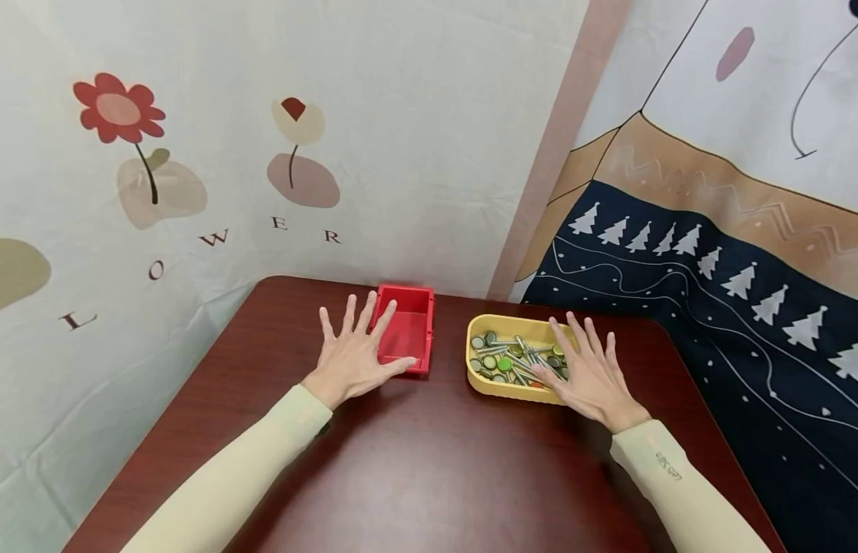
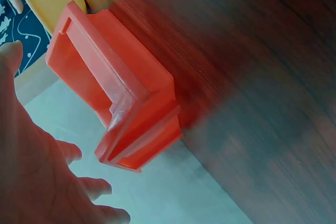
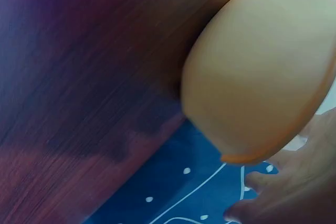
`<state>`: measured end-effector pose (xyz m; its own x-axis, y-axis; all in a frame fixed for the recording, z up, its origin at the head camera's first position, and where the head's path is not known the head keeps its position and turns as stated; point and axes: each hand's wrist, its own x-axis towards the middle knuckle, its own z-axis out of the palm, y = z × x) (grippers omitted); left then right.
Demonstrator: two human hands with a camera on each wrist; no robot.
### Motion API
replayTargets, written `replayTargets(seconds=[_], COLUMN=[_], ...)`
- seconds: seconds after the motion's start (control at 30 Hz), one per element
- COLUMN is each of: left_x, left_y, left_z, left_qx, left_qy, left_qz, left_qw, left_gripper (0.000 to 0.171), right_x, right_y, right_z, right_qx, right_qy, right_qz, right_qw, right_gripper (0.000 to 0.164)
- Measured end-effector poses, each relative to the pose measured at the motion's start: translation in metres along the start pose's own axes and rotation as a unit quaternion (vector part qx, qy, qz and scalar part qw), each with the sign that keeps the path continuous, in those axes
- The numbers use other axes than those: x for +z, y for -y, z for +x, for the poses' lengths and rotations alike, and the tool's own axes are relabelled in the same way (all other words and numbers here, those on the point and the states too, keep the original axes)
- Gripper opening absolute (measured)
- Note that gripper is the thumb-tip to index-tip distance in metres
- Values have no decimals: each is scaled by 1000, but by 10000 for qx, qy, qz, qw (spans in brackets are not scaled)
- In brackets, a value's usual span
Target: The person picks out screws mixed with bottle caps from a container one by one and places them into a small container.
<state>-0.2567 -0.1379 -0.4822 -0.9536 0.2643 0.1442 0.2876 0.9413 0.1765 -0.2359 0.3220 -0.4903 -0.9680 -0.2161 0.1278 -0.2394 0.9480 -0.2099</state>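
A red open-topped plastic bin (image 1: 418,332) stands near the table's far edge. Over its left side my left hand (image 1: 352,357) is spread, fingers straight; the left wrist view shows the hand (image 2: 42,177) beside the red bin (image 2: 149,64), apart from it. To the right is a yellow oblong tub (image 1: 515,391) with rounded corners. Loose in it lie several metal pieces (image 1: 518,359) with thin shanks and round flat heads, one bright green. My right hand (image 1: 591,376), fingers spread, hovers over the tub's right end and hides part of it. Neither hand holds anything.
Both containers stand on a dark reddish-brown table (image 1: 415,468). Behind it hangs a pale cloth (image 1: 429,153) with flowers and letters. A navy cloth (image 1: 753,338) with white trees hangs at the right. A gap separates the bin and the tub.
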Motion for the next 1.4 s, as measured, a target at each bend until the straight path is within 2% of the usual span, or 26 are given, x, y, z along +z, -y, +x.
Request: replayTargets(seconds=[0.47,0.67,1.07,1.4], left_x=[-1,0,-5,-9], left_y=[-11,-20,-36,-55], left_z=[-5,-7,3,14], left_qx=[117,189,430,877], left_qy=[-121,34,208,273], left_qz=[-214,-174,-73,-38], left_qw=[9996,9997,9988,9958], left_gripper=[109,109,105,97], right_x=[8,14,19,16], right_y=[-28,-28,-17,-13], right_z=[17,16,21,22], right_qx=[150,173,126,95], right_qy=[402,516,589,555], right_qz=[307,419,355,393], right_qw=[9986,9976,9976,9976], right_gripper=[107,109,110,110])
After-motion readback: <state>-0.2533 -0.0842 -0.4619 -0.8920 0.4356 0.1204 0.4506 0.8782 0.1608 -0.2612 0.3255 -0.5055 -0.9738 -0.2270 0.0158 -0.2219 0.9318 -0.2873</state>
